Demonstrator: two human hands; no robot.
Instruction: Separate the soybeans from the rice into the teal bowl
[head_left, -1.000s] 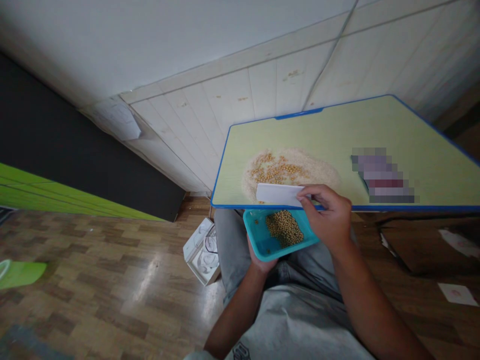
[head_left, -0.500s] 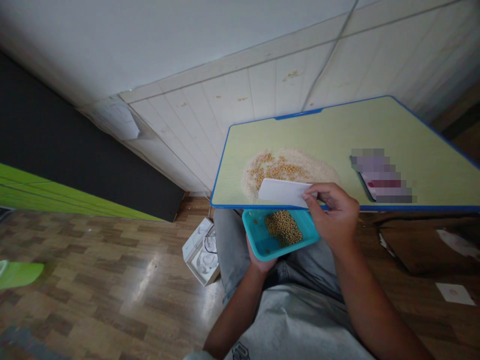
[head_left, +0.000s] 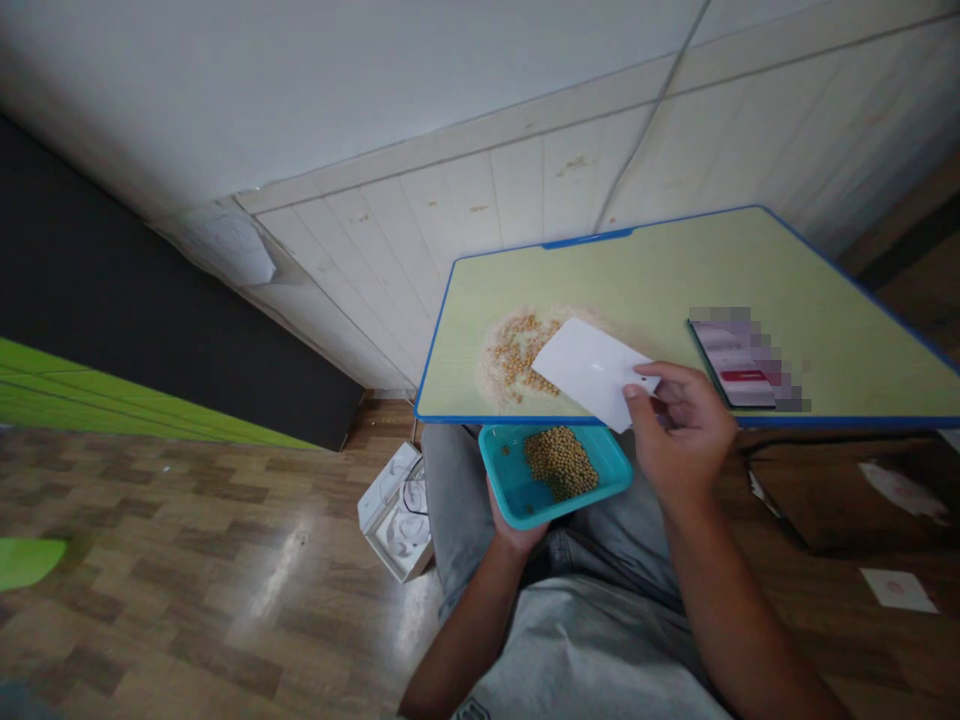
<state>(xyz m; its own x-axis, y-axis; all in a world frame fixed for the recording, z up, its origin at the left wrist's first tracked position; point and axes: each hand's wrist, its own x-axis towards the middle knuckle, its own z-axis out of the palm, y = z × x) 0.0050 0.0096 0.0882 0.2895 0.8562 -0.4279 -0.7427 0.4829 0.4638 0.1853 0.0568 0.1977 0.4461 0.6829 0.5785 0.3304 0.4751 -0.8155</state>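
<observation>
My right hand [head_left: 679, 425] pinches a white card [head_left: 592, 370] and holds it tilted over a pile of rice mixed with soybeans [head_left: 514, 360] on the green table [head_left: 750, 265]. My left hand [head_left: 517, 525] grips a teal tray [head_left: 506, 475] from below, just under the table's near blue edge. A heap of soybeans [head_left: 561, 462] lies in the tray. The card covers the right part of the pile.
A phone with a blurred screen [head_left: 739, 358] lies on the table to the right of my hand. An open white box [head_left: 397, 510] sits on the wooden floor by my left knee. Papers [head_left: 896, 588] lie on the floor at the right. A tiled wall stands behind the table.
My right hand has lifted the card from the table's near edge and carried it back over the pile, tilting it. The tray has stayed under the edge.
</observation>
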